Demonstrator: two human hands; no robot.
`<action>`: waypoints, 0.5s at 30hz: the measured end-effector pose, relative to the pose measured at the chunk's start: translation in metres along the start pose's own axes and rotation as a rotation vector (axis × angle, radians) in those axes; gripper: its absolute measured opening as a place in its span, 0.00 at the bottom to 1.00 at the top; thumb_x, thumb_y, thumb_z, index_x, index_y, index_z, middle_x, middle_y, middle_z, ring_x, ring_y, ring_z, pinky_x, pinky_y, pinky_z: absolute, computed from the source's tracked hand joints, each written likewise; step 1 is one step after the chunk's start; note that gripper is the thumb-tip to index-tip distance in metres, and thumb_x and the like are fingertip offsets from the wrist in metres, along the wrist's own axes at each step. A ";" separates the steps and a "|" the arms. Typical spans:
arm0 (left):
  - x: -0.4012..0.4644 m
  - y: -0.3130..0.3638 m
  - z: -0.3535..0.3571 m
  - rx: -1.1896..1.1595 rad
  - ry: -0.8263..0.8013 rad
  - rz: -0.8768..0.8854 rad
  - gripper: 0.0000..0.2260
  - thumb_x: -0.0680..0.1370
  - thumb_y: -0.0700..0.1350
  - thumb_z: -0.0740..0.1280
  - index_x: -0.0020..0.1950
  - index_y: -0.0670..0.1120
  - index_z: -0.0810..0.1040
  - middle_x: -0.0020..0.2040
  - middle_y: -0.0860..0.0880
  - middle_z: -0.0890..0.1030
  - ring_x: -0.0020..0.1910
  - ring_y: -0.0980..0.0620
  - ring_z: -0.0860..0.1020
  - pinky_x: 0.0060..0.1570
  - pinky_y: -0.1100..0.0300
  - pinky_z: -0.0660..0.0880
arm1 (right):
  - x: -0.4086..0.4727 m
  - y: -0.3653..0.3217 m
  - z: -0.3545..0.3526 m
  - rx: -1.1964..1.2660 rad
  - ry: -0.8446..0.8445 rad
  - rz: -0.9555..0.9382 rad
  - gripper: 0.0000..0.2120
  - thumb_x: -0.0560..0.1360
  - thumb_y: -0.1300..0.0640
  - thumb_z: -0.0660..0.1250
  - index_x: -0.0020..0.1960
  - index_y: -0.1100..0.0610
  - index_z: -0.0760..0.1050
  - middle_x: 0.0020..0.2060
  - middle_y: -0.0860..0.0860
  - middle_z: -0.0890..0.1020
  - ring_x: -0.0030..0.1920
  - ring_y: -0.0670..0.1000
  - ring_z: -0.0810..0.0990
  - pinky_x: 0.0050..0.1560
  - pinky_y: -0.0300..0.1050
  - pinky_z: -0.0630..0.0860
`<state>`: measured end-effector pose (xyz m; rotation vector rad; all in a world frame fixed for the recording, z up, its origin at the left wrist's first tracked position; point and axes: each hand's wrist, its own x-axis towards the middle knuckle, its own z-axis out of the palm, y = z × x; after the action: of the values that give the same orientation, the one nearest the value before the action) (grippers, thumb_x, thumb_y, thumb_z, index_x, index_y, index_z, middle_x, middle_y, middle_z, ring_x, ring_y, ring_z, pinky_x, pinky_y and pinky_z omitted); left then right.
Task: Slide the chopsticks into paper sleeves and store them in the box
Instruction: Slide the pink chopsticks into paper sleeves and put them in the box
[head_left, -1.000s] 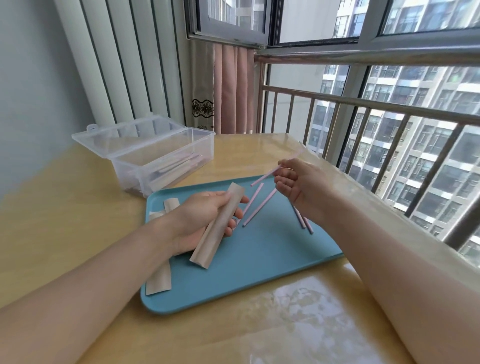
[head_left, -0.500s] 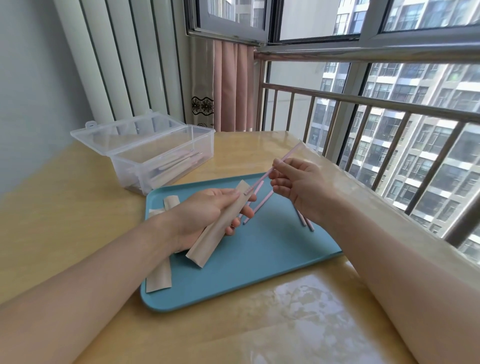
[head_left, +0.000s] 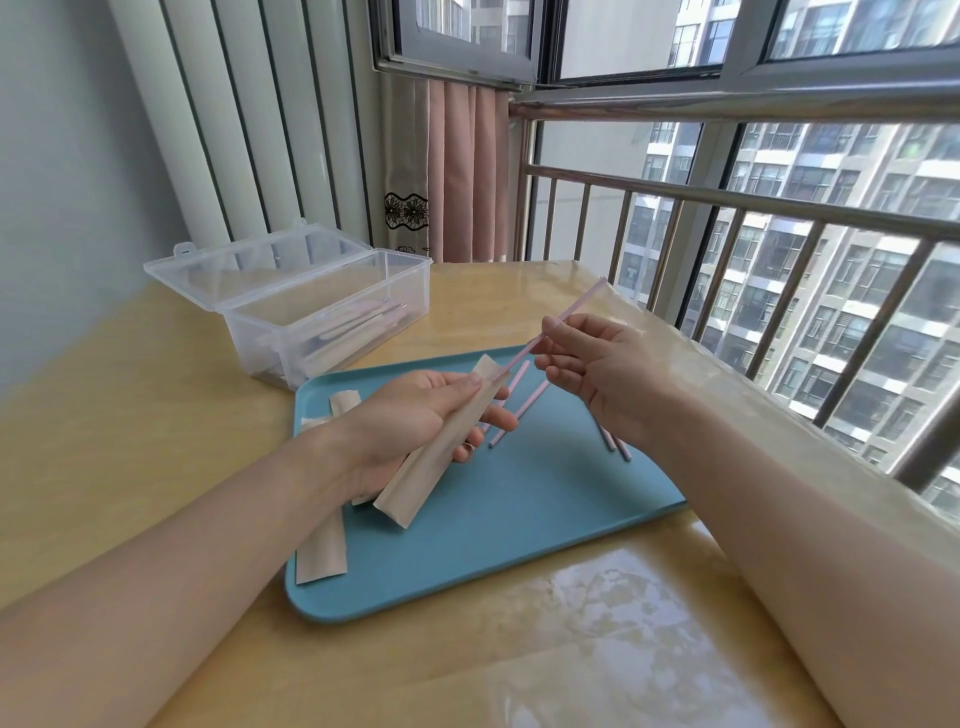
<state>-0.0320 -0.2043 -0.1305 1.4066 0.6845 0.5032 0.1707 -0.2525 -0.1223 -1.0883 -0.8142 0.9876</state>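
Pink, thin and slanting, a chopstick (head_left: 563, 321) is pinched between the thumb and fingertips of the right hand (head_left: 597, 371), its lower tip at the open mouth of a paper sleeve (head_left: 441, 441); whether the tip is already inside cannot be told. The left hand (head_left: 415, 415) grasps that sleeve around its middle, fingers curled under it and thumb on top, holding it tilted above a blue tray (head_left: 519, 519). Two more pink chopsticks (head_left: 511, 410) lie loose on the tray just beyond the left fingers, and another pair (head_left: 615, 447) shows partly under the right wrist. Spare paper sleeves (head_left: 322, 561) lie at the tray's left edge, partly hidden by the left forearm. A clear plastic box (head_left: 332, 317) stands open on the wooden table (head_left: 156, 415) behind the tray's left corner, its lid tipped back, with several sleeved chopsticks lying inside. Metal railing (head_left: 727, 208) runs along the table's right side.
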 end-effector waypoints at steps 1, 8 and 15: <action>0.000 0.000 0.000 -0.001 0.002 -0.005 0.15 0.85 0.47 0.57 0.60 0.39 0.80 0.44 0.44 0.86 0.30 0.55 0.73 0.28 0.66 0.73 | -0.001 0.000 0.000 -0.024 -0.011 0.009 0.07 0.78 0.60 0.70 0.48 0.65 0.78 0.37 0.58 0.84 0.33 0.49 0.82 0.33 0.35 0.80; -0.001 0.000 -0.002 0.056 -0.046 -0.027 0.16 0.85 0.47 0.57 0.61 0.40 0.80 0.44 0.44 0.85 0.30 0.55 0.74 0.29 0.65 0.73 | 0.000 0.004 -0.001 -0.140 -0.190 0.160 0.05 0.78 0.60 0.70 0.48 0.63 0.78 0.39 0.58 0.84 0.31 0.48 0.81 0.33 0.37 0.80; 0.000 -0.001 -0.003 0.148 -0.020 -0.029 0.17 0.85 0.48 0.57 0.58 0.39 0.81 0.39 0.47 0.84 0.30 0.56 0.75 0.30 0.65 0.74 | 0.009 0.002 -0.005 -0.088 0.121 -0.078 0.14 0.78 0.62 0.70 0.63 0.58 0.74 0.43 0.60 0.86 0.36 0.52 0.84 0.38 0.41 0.81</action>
<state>-0.0339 -0.2026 -0.1313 1.5363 0.7375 0.4222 0.1780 -0.2459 -0.1250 -1.1714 -0.8007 0.8192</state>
